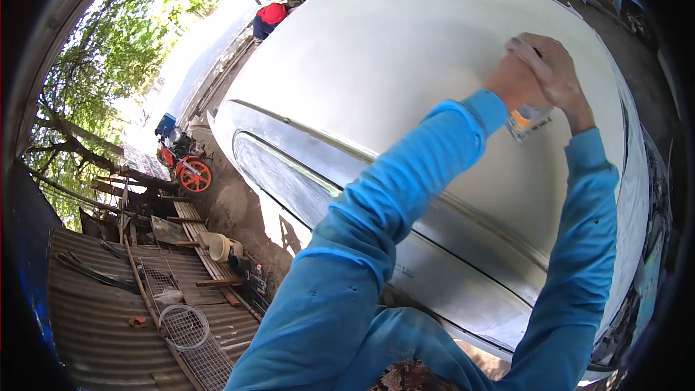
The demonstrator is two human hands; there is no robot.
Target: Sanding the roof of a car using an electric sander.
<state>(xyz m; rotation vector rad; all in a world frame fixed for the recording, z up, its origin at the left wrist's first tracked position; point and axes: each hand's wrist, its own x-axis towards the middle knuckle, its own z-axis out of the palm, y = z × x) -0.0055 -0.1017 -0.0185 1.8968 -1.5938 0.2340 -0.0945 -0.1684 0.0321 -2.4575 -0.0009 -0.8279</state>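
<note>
My two hands are together above the far right part of a car's pale, dull roof [376,43]. My left hand [512,81] looks closed and is smeared by motion, with its fingers mostly hidden. Curled around next to it is my right hand [556,76], with pale dust on its fingers. What they hold, if anything, is hidden. Just below my hands, against the roof, a small flat piece with orange and grey patches [523,124] shows; I cannot tell whether a hand touches it.
The car's side windows [282,166] lie on the near side. At left are a red-wheeled motorcycle [190,166], a cream bucket [223,247], corrugated metal sheeting [94,304] and a wire rack [184,327]. A person in a red top [272,14] bends beyond the car.
</note>
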